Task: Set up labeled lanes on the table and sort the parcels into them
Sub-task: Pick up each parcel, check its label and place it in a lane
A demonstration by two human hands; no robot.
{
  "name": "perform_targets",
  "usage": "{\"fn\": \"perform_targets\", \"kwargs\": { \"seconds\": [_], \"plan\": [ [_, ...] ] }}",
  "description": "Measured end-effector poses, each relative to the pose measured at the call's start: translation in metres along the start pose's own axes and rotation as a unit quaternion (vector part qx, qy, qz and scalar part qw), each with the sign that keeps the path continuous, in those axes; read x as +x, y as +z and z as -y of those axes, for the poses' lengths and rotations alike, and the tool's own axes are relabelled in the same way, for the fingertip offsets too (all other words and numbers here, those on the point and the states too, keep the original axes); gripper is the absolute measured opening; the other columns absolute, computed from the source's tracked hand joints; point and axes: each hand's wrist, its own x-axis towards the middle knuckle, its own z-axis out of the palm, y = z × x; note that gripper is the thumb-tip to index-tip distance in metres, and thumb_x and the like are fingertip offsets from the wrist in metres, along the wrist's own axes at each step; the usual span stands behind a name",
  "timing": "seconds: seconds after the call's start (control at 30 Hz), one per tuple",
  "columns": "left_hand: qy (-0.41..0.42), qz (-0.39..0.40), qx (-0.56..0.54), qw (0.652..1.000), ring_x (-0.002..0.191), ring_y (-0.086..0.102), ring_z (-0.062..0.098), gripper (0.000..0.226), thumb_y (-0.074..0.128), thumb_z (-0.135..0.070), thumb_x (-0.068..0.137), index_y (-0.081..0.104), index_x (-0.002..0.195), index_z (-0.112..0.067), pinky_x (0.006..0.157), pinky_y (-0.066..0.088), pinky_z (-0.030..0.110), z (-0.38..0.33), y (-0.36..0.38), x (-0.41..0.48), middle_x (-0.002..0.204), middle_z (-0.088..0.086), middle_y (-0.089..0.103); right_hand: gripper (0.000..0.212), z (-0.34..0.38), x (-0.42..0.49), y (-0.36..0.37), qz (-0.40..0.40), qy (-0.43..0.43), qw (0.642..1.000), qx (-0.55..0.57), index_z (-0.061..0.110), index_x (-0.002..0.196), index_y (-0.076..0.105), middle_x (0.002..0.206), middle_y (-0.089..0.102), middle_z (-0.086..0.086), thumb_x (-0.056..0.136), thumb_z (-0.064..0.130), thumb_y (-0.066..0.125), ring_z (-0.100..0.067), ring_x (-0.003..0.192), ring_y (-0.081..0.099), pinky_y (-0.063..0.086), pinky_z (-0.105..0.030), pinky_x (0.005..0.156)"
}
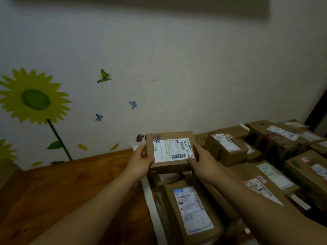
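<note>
A flat brown cardboard parcel [169, 148] with a white shipping label is held up in front of the wall, above other parcels. My left hand [140, 160] grips its left edge, thumb on top. On the opposite edge my right hand [203, 161] holds it the same way. Below it lies another labelled parcel [192, 211] on a stack. A white strip [150, 197] runs along the wooden table [62, 188] just left of that stack.
Several brown parcels [272, 144] with labels crowd the right half of the table up to the wall. The wall [159, 68] behind carries sunflower and butterfly stickers. Bare wood shows on the table's left half.
</note>
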Motion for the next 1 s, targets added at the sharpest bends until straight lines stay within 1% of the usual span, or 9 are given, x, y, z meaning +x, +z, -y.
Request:
{"fn": "perform_targets", "kwargs": {
  "seconds": [0.1, 0.2, 0.27, 0.4, 0.53, 0.67, 0.87, 0.93, 1.0],
  "plan": [
    [-0.016, -0.020, 0.009, 1.000, 0.111, 0.059, 0.020, 0.051, 0.054, -0.006, 0.092, 0.038, 0.139, -0.017, 0.081, 0.055, 0.030, 0.003, 0.005, 0.024, 0.130, 0.004, 0.057, 0.051, -0.005, 0.026, 0.002, 0.004, -0.019, 1.000, -0.021, 0.030, 0.143, 0.034, 0.137, 0.047, 0.002, 0.096, 0.022, 0.053, -0.015, 0.122, 0.050, 0.040, -0.024, 0.091],
    [-0.055, -0.019, 0.022, 0.998, 0.111, 0.060, 0.021, 0.052, 0.055, -0.007, 0.091, 0.037, 0.139, -0.018, 0.088, 0.055, 0.038, 0.019, 0.009, 0.042, 0.129, 0.007, 0.058, 0.050, -0.015, 0.050, 0.007, 0.037, -0.032, 0.998, -0.044, 0.029, 0.142, 0.037, 0.133, 0.051, 0.002, 0.096, 0.022, 0.054, -0.013, 0.111, 0.054, 0.043, -0.017, 0.081],
    [-0.083, -0.017, 0.037, 0.996, 0.107, 0.062, 0.022, 0.054, 0.056, -0.007, 0.091, 0.037, 0.139, -0.018, 0.088, 0.055, 0.040, 0.029, 0.014, 0.054, 0.125, 0.008, 0.060, 0.048, -0.026, 0.067, 0.012, 0.072, -0.036, 0.995, -0.066, 0.031, 0.141, 0.037, 0.134, 0.050, 0.000, 0.095, 0.025, 0.053, -0.014, 0.107, 0.055, 0.048, -0.022, 0.084],
    [-0.118, -0.010, 0.067, 0.991, 0.100, 0.062, 0.018, 0.049, 0.055, -0.007, 0.092, 0.040, 0.138, -0.017, 0.072, 0.056, 0.025, 0.044, 0.032, 0.068, 0.117, 0.004, 0.062, 0.043, -0.050, 0.102, 0.015, 0.138, -0.039, 0.984, -0.106, 0.027, 0.137, 0.042, 0.132, 0.053, 0.000, 0.095, 0.026, 0.053, -0.012, 0.104, 0.053, 0.045, -0.023, 0.085],
    [-0.111, -0.005, 0.095, 0.989, 0.087, 0.057, 0.007, 0.048, 0.053, -0.009, 0.094, 0.041, 0.137, -0.024, 0.061, 0.049, 0.015, 0.048, 0.052, 0.072, 0.094, -0.014, 0.056, 0.043, -0.072, 0.130, 0.017, 0.183, -0.052, 0.974, -0.127, 0.025, 0.133, 0.043, 0.129, 0.052, -0.001, 0.092, 0.025, 0.057, -0.008, 0.096, 0.053, 0.050, -0.020, 0.079],
    [-0.122, -0.024, 0.110, 0.986, 0.090, 0.057, 0.008, 0.056, 0.051, -0.009, 0.095, 0.032, 0.144, -0.026, 0.058, 0.050, 0.014, 0.048, 0.056, 0.076, 0.112, -0.002, 0.057, 0.044, -0.084, 0.152, 0.021, 0.210, -0.076, 0.964, -0.144, 0.023, 0.129, 0.046, 0.130, 0.048, -0.001, 0.089, 0.029, 0.062, -0.016, 0.113, 0.052, 0.051, -0.026, 0.091],
    [-0.145, -0.011, 0.168, 0.975, 0.088, 0.061, 0.007, 0.052, 0.055, -0.016, 0.093, 0.037, 0.140, -0.027, 0.055, 0.049, 0.012, 0.050, 0.054, 0.066, 0.102, -0.010, 0.054, 0.035, -0.090, 0.159, 0.024, 0.222, -0.128, 0.951, -0.170, 0.028, 0.107, 0.051, 0.116, 0.051, 0.007, 0.079, 0.039, 0.069, -0.012, 0.109, 0.052, 0.052, -0.026, 0.087],
    [-0.150, -0.014, 0.180, 0.972, 0.088, 0.060, 0.005, 0.051, 0.055, -0.019, 0.093, 0.036, 0.140, -0.029, 0.055, 0.049, 0.012, 0.052, 0.053, 0.062, 0.104, -0.010, 0.054, 0.038, -0.093, 0.154, 0.023, 0.219, -0.143, 0.946, -0.191, 0.031, 0.103, 0.045, 0.120, 0.046, 0.004, 0.077, 0.047, 0.067, -0.015, 0.111, 0.049, 0.052, -0.033, 0.090],
    [-0.146, -0.008, 0.201, 0.969, 0.086, 0.058, 0.002, 0.054, 0.055, -0.018, 0.093, 0.034, 0.141, -0.029, 0.056, 0.049, 0.012, 0.053, 0.055, 0.058, 0.109, -0.008, 0.054, 0.043, -0.095, 0.148, 0.023, 0.221, -0.155, 0.942, -0.197, 0.033, 0.109, 0.042, 0.126, 0.040, 0.002, 0.077, 0.049, 0.065, -0.017, 0.112, 0.047, 0.052, -0.035, 0.090]
  ]
}}
